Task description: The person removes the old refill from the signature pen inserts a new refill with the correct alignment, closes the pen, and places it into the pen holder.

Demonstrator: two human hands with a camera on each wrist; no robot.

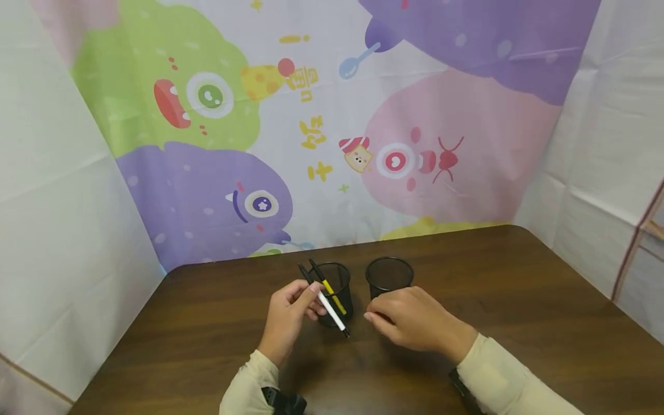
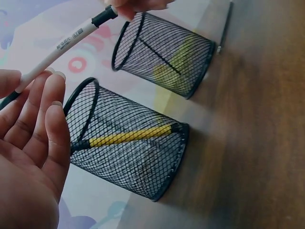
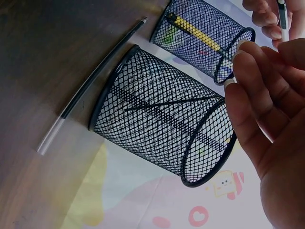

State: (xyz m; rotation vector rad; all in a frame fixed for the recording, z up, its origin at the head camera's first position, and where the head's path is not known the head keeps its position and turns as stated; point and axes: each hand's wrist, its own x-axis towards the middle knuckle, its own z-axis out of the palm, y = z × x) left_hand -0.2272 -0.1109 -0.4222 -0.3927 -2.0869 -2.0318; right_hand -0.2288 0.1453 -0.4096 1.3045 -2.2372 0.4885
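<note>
My left hand (image 1: 293, 308) holds a white pen (image 1: 332, 311) with black ends between thumb and fingers, slanting in front of the left black mesh pen cup (image 2: 128, 167). A yellow-and-black pen (image 2: 131, 136) leans inside that cup, its black end above the rim. My right hand (image 1: 415, 320) hovers in front of the right mesh pen cup (image 3: 157, 109), its fingers loosely bent and nothing visible in them. Its fingertips (image 2: 126, 10) appear close to the white pen's end in the left wrist view; whether they touch cannot be told there.
A thin black-and-clear tube (image 3: 88, 86), like a pen refill, lies on the brown table (image 1: 207, 323) by the right cup's base. Behind the table hangs a cartoon-printed cloth (image 1: 321, 219). White cloth walls (image 1: 57, 213) stand at both sides.
</note>
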